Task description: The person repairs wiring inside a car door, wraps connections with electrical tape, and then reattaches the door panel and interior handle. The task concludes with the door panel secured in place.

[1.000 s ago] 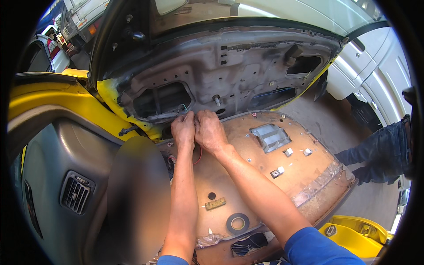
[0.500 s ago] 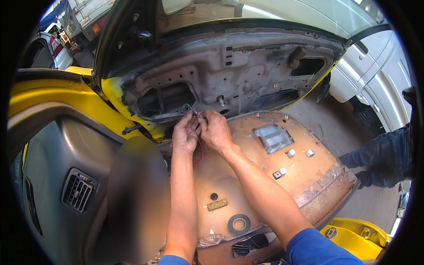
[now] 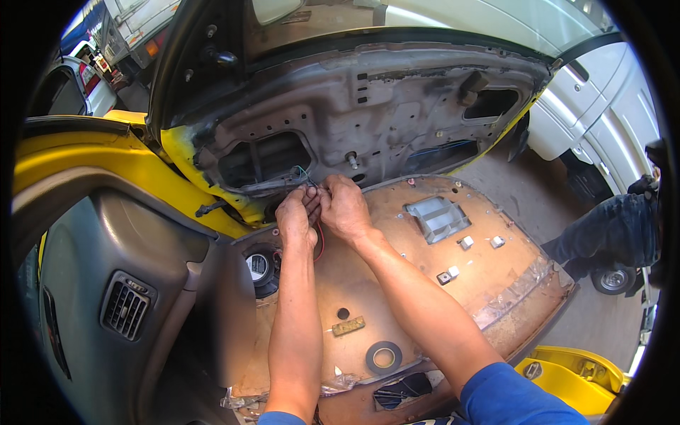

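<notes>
Since half a second ago, a blurred dark-brown patch (image 3: pixel 234 312) is shrinking leftward, uncovering a round black loudspeaker (image 3: pixel 264 275) left of and nearer the body than the grip; both hands are staying almost in place. Bare left hand (image 3: pixel 294 214) and bare right hand (image 3: pixel 345 207) are meeting with bent, closed fingers, gripping a thin blue-green wire (image 3: pixel 303 172) and a thin red wire (image 3: pixel 323 244). Bunched fingers are hiding the ends, so which hand is pinching which strand cannot be told. Just beyond the grip, the grey metal door shell (image 3: pixel 333 120) is standing; the red wire is curving below it. Nearer the body, a tan board panel (image 3: pixel 418 312) is lying partly under the forearms, carrying a black tape roll (image 3: pixel 370 356). Far right, a bystander's dark-blue trousers (image 3: pixel 609 234) are being cut off by the rim. The loudspeaker's pale round label (image 3: pixel 257 266) is showing print too small for reading.
</notes>
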A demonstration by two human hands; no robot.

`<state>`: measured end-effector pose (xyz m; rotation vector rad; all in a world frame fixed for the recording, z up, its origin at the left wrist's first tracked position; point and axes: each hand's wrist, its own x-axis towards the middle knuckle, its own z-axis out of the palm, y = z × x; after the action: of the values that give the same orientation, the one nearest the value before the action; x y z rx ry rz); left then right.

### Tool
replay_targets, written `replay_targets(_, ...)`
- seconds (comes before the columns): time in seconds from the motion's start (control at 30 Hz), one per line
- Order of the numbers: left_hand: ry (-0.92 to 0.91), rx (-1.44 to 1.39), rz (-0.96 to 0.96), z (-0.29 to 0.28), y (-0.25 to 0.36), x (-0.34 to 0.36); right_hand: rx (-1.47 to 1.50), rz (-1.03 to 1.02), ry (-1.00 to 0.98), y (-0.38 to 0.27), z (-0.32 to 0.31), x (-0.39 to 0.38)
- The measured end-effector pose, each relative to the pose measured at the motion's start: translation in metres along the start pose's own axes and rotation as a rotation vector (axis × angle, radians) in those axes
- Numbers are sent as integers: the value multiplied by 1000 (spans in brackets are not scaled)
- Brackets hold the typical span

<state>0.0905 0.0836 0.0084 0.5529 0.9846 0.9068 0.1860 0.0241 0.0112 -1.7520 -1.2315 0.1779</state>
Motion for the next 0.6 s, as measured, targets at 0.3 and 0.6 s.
replay_targets(0.3, -73, 83, 123, -3, -5, 0, -53, -22, 2, 0, 2, 0)
replay_targets(0.6, -118, 141, 123, -9, 1, 5, 4, -24, 5, -1, 4, -3)
